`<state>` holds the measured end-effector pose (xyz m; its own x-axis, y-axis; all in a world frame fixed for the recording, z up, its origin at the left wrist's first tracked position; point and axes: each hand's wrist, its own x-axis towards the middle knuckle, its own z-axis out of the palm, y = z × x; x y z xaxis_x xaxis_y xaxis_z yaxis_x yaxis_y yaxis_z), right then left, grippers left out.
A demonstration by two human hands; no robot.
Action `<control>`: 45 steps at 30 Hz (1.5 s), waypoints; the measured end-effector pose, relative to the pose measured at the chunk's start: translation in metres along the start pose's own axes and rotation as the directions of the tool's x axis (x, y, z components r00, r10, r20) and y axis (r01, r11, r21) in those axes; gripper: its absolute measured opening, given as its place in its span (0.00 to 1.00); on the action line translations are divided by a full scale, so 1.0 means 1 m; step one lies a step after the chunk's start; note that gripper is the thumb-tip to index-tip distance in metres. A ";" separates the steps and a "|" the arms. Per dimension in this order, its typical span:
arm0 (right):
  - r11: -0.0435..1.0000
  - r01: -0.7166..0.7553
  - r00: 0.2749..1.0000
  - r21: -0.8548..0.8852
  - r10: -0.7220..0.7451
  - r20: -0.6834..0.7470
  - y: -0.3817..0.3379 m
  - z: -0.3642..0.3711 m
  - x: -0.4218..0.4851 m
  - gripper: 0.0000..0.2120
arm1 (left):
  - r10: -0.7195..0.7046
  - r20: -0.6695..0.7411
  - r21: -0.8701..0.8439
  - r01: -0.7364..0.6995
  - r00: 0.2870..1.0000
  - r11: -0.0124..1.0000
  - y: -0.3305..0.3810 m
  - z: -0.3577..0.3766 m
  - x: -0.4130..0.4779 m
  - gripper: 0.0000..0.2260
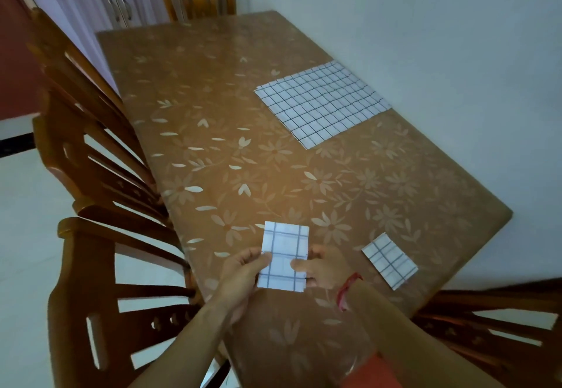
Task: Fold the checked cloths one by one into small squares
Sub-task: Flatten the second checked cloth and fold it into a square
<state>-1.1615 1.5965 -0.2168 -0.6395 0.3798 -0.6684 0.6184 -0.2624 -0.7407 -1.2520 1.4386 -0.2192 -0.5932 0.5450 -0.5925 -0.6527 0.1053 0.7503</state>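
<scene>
The half-folded checked cloth (284, 255) sits low centre, long axis running up the frame. The left hand (243, 269) pinches its left edge, and the right hand (322, 266) probably grips the right edge, both equally near. A finished square (390, 260) lies right, the unfolded stack (319, 101) upper right.

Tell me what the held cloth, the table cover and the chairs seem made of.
The cloth looks like thin, matte woven fabric, since it holds sharp folds. The table cover is probably glossy vinyl, as light glares off its flower print. The chairs appear to be varnished wood, reddish-brown with shiny carved slats.
</scene>
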 end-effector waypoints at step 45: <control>0.926 0.079 0.980 -0.369 -0.139 -0.139 -0.024 0.023 0.076 0.08 | 0.041 -0.528 0.111 0.022 0.848 0.994 -0.009 -0.056 0.043 0.05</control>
<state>-1.2358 1.6111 -0.2511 -0.6497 0.5321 -0.5429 0.6905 0.1143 -0.7142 -1.2979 1.4148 -0.2674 -0.7785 0.0269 -0.6271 -0.6091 0.2087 0.7651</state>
